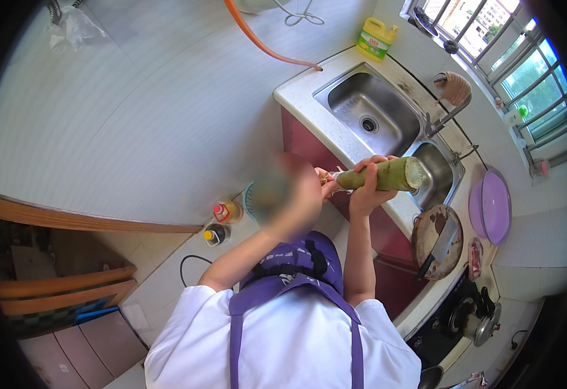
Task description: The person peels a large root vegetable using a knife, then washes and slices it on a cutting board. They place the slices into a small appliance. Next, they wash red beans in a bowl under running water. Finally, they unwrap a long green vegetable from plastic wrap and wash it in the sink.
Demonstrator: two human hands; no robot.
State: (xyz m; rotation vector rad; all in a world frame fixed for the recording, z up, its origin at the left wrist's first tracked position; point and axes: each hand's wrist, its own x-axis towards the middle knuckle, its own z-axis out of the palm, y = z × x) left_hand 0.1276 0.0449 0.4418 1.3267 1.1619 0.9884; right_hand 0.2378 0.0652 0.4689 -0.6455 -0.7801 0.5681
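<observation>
A thick green plant stem [383,176], probably a stem vegetable, is held at a slant in front of me over the counter's front edge. Its pale, cut end faces right, towards the smaller sink basin. My right hand [373,187] grips it around the middle, with the thumb on the near side. At the narrower left end, the fingers of my left hand [328,185] pinch whitish strips [340,179], perhaps thin film or peel; which one I cannot tell. A blurred patch covers my left wrist and what lies behind it.
A double steel sink [368,125] with a faucet [441,121] is set in the white counter [297,89]. Rightward, a cleaver [441,243] lies on a round chopping board [422,233], near a purple basin [495,206] and packaged meat [475,257]. Bottles [217,234] stand at left.
</observation>
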